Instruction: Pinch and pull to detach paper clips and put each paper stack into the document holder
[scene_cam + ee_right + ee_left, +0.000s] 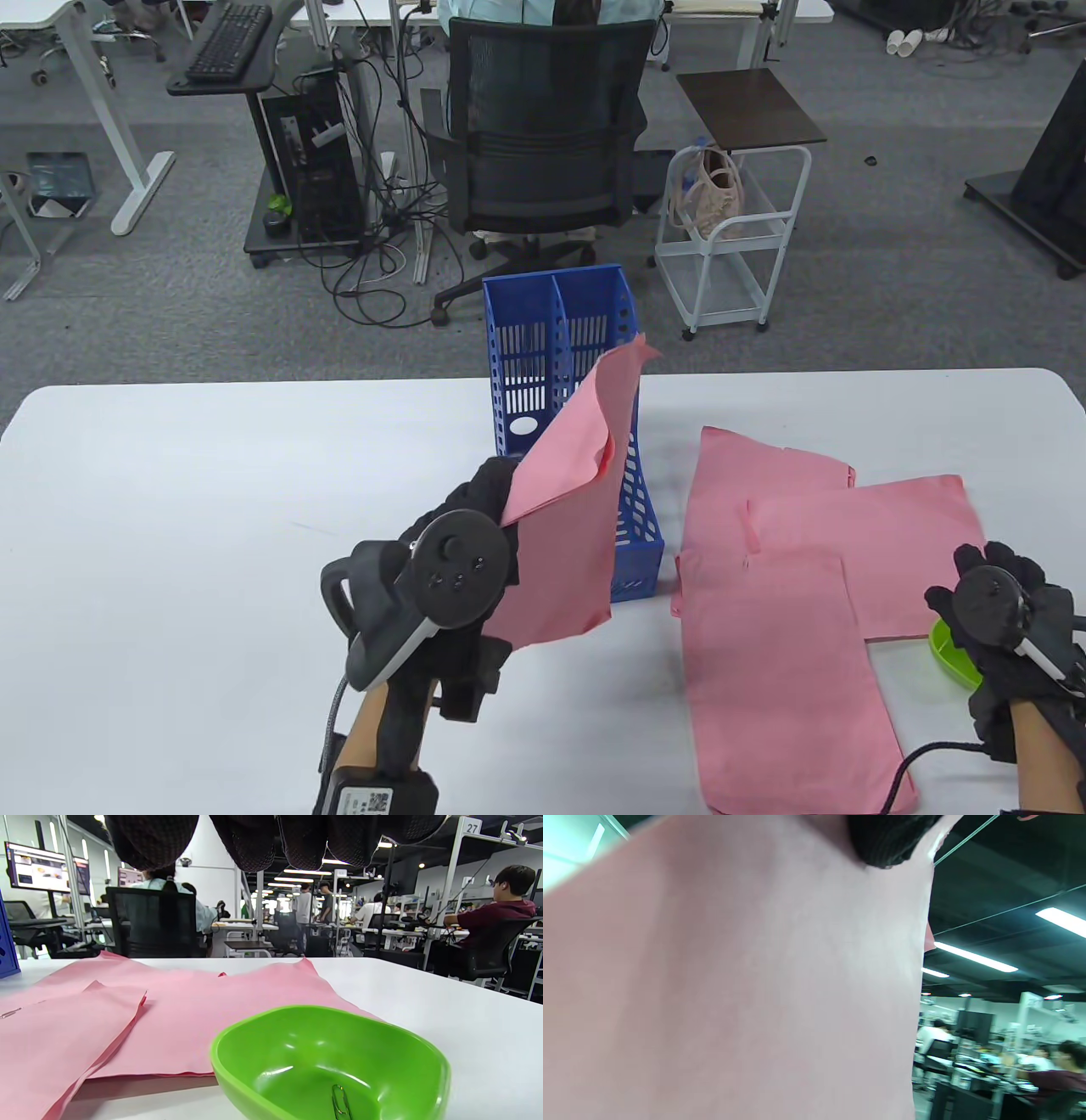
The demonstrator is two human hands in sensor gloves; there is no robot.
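white sign (471, 827) on a shelving post, number 27

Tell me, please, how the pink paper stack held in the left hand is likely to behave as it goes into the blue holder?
The pink paper stack will probably flop: its top corner already curls over above the left hand. It looks light, so it may buckle against the blue slotted plastic document holder unless supported.

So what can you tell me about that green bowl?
The green bowl is small, shiny and looks like plastic, with a rounded rim. It sits upright on the white table near the right edge, just under the right hand, which hovers over it without holding it. One paper clip lies at its bottom. The pink paper stacks lie just beside it.
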